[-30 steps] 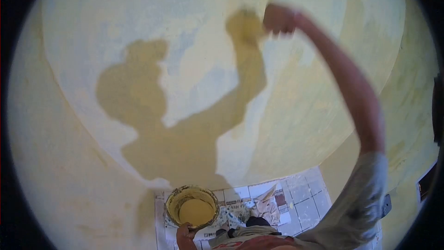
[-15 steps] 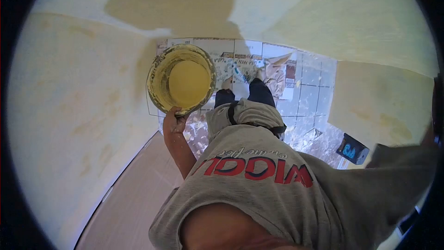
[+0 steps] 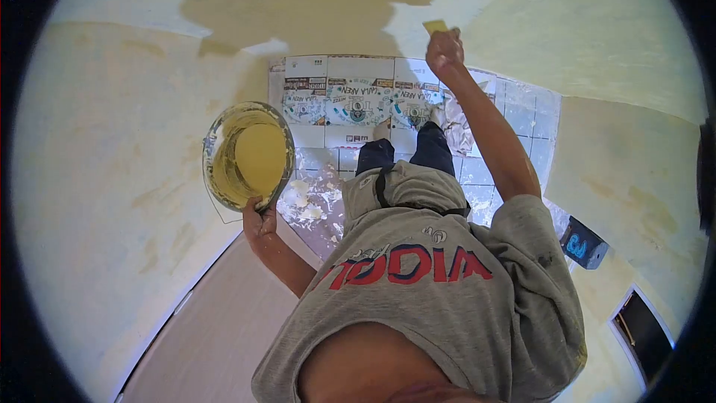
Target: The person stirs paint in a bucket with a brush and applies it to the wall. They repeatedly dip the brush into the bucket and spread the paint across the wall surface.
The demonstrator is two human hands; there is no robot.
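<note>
My left hand (image 3: 259, 218) grips the near rim of a paint-smeared bucket (image 3: 216, 153), its fingers curled over the edge. Yellow paint (image 3: 259, 158) or a similar thick mix lies inside, and the bucket tips toward me at the left wall. My right hand (image 3: 445, 51) is stretched out ahead, closed around a small flat yellow tool (image 3: 435, 27). Only the tool's square yellow end shows past my fingers, close to the front wall (image 3: 492, 30); its handle is hidden in my grip.
Flattened printed cardboard (image 3: 358, 104) covers the floor under my feet, beside grey tiles (image 3: 514, 123) and splatters. Crumpled brown paper (image 3: 459, 123) lies by my foot. A dark box (image 3: 584, 242) with blue marking stands at the right. Patchy yellow walls enclose the space.
My right arm has swung from the far right to the front wall, bringing the yellow tool into view. The bucket has shifted left and slightly down in the view, still in my left hand.
</note>
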